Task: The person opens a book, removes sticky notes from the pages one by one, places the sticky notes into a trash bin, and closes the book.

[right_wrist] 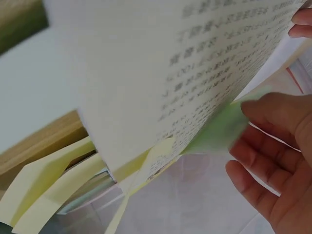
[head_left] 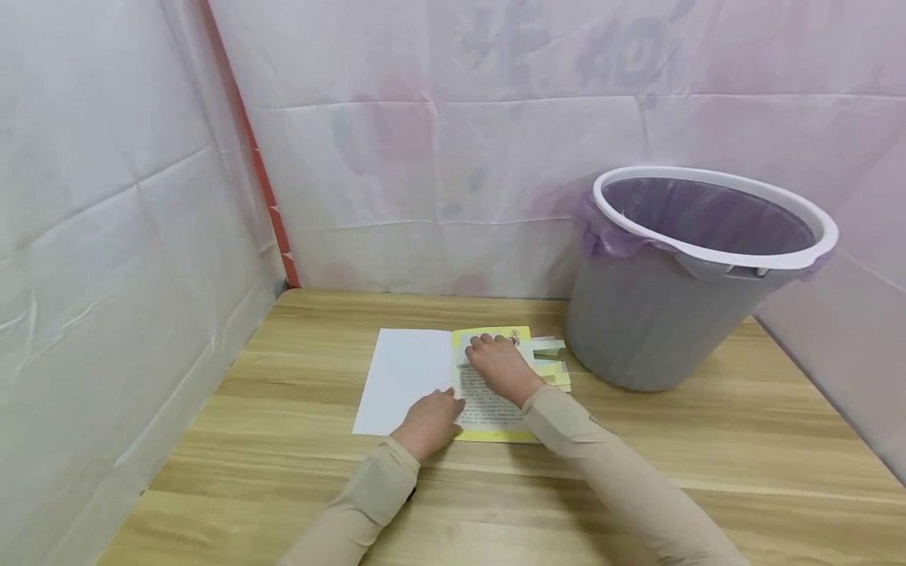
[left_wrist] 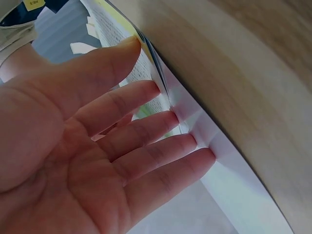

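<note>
An open book (head_left: 488, 405) lies on the wooden table, a blank white page (head_left: 406, 369) on its left and a printed, yellow-edged page on its right. My left hand (head_left: 432, 420) rests near the fold; in the left wrist view its fingers (left_wrist: 161, 180) reach out straight, their tips against the white paper. Over the upper part of the printed page, my right hand (head_left: 501, 365) touches a pale green sticky note (right_wrist: 217, 129), blurred in the right wrist view. There, thumb and fingertips stand apart at the note's edge. Yellow sticky tabs (right_wrist: 58, 200) stick out from the pages.
A large grey bin (head_left: 637, 322) with a white rim and purple liner stands right of the book, close to the protruding tabs. White sheeting (head_left: 439, 157) hangs behind the table and along its sides. A red strip (head_left: 262, 173) runs down the back left corner.
</note>
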Available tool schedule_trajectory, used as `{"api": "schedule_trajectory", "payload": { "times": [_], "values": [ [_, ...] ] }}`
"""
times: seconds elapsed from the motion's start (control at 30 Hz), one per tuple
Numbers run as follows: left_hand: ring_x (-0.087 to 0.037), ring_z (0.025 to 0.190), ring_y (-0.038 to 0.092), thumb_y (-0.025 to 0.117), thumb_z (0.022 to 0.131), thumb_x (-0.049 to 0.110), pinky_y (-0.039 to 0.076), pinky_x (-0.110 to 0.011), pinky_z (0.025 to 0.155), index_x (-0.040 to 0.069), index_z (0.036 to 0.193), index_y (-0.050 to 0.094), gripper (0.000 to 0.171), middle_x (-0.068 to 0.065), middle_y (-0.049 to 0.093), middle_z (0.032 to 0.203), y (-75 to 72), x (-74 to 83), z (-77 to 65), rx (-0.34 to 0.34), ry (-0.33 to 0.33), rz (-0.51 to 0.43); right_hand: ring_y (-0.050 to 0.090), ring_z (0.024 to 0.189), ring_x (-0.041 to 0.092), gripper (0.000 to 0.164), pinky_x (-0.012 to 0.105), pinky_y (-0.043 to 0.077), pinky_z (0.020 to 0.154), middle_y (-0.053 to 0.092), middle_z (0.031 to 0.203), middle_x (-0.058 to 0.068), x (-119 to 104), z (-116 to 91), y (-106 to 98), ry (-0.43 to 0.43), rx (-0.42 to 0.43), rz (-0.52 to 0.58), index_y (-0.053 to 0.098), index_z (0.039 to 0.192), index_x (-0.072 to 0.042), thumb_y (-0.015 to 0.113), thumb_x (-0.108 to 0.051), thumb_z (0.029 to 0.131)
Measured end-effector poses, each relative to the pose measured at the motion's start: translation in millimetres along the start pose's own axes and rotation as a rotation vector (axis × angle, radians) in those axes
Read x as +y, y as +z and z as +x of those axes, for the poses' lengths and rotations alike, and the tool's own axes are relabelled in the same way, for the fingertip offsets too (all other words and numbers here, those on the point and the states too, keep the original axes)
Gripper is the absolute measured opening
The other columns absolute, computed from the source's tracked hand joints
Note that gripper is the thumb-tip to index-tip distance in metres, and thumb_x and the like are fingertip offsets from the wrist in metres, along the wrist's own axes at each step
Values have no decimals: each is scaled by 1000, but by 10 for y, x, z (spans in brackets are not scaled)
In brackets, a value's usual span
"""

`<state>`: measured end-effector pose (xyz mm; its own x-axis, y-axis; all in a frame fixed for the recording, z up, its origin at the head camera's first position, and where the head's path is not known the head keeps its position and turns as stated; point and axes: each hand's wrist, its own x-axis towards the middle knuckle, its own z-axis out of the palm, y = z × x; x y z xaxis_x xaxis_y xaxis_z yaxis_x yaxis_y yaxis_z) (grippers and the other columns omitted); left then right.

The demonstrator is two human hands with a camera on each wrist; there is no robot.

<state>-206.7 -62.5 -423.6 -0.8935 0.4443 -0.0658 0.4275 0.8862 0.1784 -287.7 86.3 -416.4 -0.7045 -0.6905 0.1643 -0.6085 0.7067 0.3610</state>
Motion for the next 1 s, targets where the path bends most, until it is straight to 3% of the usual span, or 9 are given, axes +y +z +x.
{"api": "schedule_trajectory", "payload": {
  "times": [0.13,0.4,0.73,1.0],
  "values": [
    [-33,120,56,71,86,18,44,-39,101,2,123,63,42,-18,58,130,3,5,3,7,2,-12,63,92,24,25,33,54,77,66,104,12,9,0,-27,24,-15,-25,66,108,-1,71,0,83],
    [-33,121,55,71,86,19,44,-39,101,2,123,63,42,-17,58,131,11,11,7,3,-11,-16,66,83,24,21,32,56,72,67,93,13,67,15,-46,118,-4,-43,67,101,1,74,0,81],
    [-34,122,54,70,87,18,43,-40,102,1,124,63,42,-18,57,132,7,14,8,-7,-13,-18,67,92,25,30,31,56,78,67,103,16,160,23,-48,213,-39,31,64,110,4,72,2,82],
    [-35,122,54,69,88,19,43,-41,102,2,126,62,42,-18,56,133,3,15,5,-20,-21,-17,66,91,27,23,33,57,75,67,100,17,207,18,-72,270,-21,76,65,107,6,69,5,84]
  ]
}}
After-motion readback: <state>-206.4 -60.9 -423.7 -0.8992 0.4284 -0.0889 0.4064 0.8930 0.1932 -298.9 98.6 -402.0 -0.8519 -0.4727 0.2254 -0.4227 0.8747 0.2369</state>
